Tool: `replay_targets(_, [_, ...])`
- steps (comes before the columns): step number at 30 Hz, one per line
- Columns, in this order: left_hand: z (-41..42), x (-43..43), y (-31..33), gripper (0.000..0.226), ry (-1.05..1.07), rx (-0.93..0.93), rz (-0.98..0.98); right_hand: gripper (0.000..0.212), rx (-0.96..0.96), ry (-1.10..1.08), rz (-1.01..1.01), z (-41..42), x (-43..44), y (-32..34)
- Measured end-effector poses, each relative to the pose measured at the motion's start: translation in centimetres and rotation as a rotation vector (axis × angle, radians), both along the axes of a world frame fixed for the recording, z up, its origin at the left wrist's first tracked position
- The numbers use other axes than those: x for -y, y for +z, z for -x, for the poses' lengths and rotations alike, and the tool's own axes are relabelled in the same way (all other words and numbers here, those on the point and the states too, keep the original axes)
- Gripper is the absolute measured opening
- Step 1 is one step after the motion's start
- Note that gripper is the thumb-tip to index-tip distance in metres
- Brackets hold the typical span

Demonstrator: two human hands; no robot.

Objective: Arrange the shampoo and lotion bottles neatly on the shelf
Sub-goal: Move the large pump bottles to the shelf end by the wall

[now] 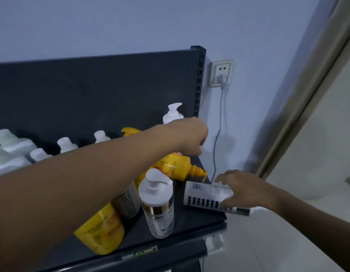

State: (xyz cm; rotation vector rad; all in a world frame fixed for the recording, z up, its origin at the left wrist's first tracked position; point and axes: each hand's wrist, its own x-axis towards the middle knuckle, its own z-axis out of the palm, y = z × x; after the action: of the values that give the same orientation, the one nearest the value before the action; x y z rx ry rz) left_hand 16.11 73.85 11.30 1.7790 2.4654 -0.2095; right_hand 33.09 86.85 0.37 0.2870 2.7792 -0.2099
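My left hand (191, 136) reaches across to the back right corner of the dark shelf (201, 216) and is closed around the body of a tall white pump bottle (172, 114), whose lower part it hides. My right hand (242, 189) grips a white bottle with a barcode (205, 195) that lies on its side at the shelf's right edge. A yellow pump bottle (178, 167) lies between the two hands. A white pump bottle with a gold band (158, 203) stands near the front. Another yellow bottle (101, 232) sits under my left forearm.
Several white capped bottles (65, 144) stand in rows at the left of the shelf. The dark back panel (91, 91) rises behind them. A wall socket (222, 73) with a plug and hanging cable is just right of the shelf. A curtain (307, 95) hangs at the right.
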Motion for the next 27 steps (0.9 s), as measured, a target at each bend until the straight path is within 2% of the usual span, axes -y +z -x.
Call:
replay_targets(2, [0.6,-2.4,-1.8,0.018,-0.125,-0.061,0.146,0.065,0.026,-0.023,0.034,-1.8,-2.0,0.0])
replay_targets(6, [1.0,-5.7,-6.1,0.037,-0.263,-0.118,0.343,0.074,0.092,-0.097,0.063,-4.9,-5.1,-1.4])
replay_targets(10, [1.0,-7.4,-9.8,0.043,-0.321,-0.158,0.501,0.075,0.039,-0.143,0.183,-6.6,-6.3,-3.0])
replay_targets(13, [1.5,-8.0,-11.6,0.045,-0.382,-0.209,0.593,0.065,-0.021,-0.153,0.277,-6.7,-6.6,-3.7])
replay_targets(17, [2.0,-8.6,-12.5,0.033,-0.442,-0.216,0.583,0.057,-0.055,-0.127,0.279,-6.6,-6.2,-2.4])
replay_targets(20, [2.1,-8.8,-11.8,0.035,-0.454,-0.239,0.591,0.047,-0.068,-0.152,0.277,-6.6,-6.2,-0.8])
replay_targets(23, [2.3,-8.1,-9.8,0.039,-0.412,-0.228,0.541,0.035,-0.147,-0.197,0.281,-6.3,-6.6,0.8])
replay_targets(27, [3.6,-6.0,-5.2,0.039,-0.338,-0.194,0.408,0.026,-0.284,-0.124,0.322,-4.6,-5.1,4.2])
